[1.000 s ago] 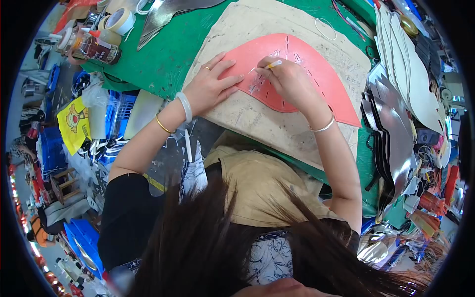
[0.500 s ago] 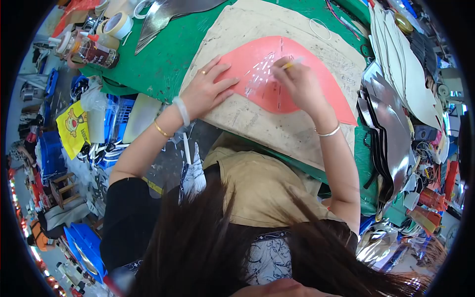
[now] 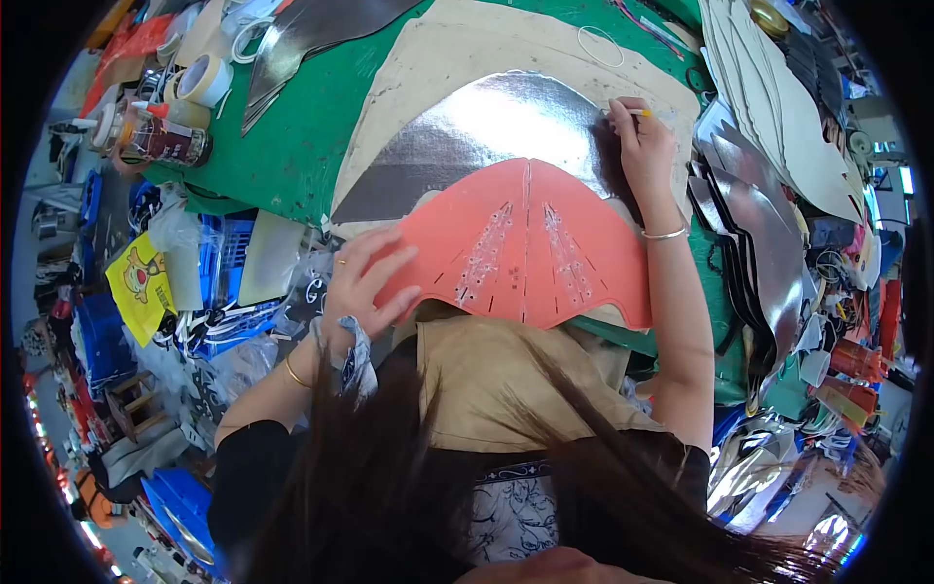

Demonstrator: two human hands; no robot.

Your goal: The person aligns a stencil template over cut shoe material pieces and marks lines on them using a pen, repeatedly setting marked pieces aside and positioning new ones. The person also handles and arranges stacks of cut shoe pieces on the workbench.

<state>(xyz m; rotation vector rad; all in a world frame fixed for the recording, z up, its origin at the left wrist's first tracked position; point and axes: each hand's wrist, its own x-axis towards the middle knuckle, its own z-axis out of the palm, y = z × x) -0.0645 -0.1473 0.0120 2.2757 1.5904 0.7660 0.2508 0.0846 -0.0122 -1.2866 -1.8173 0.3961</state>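
Note:
My left hand [image 3: 370, 282] is at the left edge of a red template [image 3: 530, 243], its fingers over the edge and closed on it. The template is curved, with slots, small holes and a centre line, and its lower edge reaches past the board towards my lap. Beyond it a shiny silver sheet [image 3: 486, 117] with a curved outline lies on the beige board [image 3: 389, 107], partly covered by the template. My right hand [image 3: 647, 151] is closed around a thin pen [image 3: 639, 112] with a yellow part, near the silver sheet's right edge.
A green mat [image 3: 282, 165] lies under the board. On the left are a jar [image 3: 161, 136] and tape rolls [image 3: 204, 80]. Dark shiny sheets [image 3: 759, 263] and pale cut sheets [image 3: 778, 107] are stacked on the right. A thin white ring [image 3: 601, 46] lies at the board's far side.
The red template has come towards my body with my left hand, uncovering the silver sheet. My right hand has moved right, off the template, still with the pen.

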